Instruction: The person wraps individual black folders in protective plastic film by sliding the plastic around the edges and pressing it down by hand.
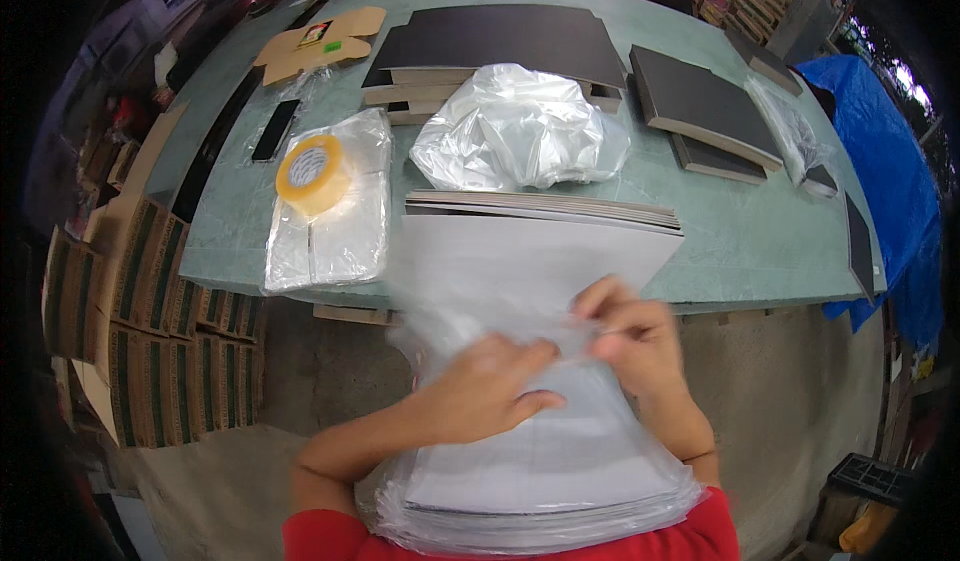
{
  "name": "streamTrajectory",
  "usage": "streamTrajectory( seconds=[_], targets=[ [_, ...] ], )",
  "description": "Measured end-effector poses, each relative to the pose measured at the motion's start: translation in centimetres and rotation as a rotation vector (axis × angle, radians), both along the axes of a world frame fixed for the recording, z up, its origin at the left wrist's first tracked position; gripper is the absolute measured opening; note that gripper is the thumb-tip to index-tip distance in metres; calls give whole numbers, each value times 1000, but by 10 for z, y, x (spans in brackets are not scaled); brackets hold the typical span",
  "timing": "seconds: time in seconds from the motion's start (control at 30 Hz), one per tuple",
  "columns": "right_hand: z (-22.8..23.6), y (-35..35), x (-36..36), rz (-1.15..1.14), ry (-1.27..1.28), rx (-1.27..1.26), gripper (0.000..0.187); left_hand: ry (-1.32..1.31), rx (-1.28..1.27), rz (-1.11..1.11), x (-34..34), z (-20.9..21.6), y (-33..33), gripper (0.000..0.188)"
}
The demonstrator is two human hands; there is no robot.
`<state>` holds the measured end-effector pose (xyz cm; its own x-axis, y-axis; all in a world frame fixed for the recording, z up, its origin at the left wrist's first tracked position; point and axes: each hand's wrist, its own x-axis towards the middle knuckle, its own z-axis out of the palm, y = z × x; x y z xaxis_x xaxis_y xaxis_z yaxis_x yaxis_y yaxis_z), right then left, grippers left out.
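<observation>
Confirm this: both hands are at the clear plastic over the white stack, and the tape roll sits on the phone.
No: the head view shows the tape roll on the flat plastic packet, not the phone. The left hand and right hand are at the clear plastic over the white stack.

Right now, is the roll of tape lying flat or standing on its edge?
Lying flat: the yellow tape roll rests on clear plastic, its round opening facing upward.
</observation>
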<state>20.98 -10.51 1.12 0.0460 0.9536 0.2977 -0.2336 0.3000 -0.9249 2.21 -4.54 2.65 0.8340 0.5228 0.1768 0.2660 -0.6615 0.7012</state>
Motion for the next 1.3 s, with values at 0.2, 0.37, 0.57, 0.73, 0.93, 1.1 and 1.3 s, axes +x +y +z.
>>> streamTrajectory(
  seconds=[0.2,0.37,0.57,0.73,0.93,1.1,1.3],
  targets=[
    [5,9,3,-106,-194,-211,33,-197,-309,-10,8,8,13,19],
    [-18,7,17,449,351,-537,29,-365,-754,45,4,-14,29,17],
    [15,-7,10,254,33,-364,31,-320,-952,-152,-23,3,38,19],
    [6,7,29,923,694,-215,20,-370,-1081,-182,-28,13,49,18],
    [16,-19,27,464,317,-382,45,-510,-1197,46,-44,42,30,26],
    [39,-7,4,1133,-1216,-311,49,-289,-1215,-437,-41,56,42,27],
    [24,-26,27,115,-2229,-29,24,628,112,-468,-35,20,18,24]
  ],
)
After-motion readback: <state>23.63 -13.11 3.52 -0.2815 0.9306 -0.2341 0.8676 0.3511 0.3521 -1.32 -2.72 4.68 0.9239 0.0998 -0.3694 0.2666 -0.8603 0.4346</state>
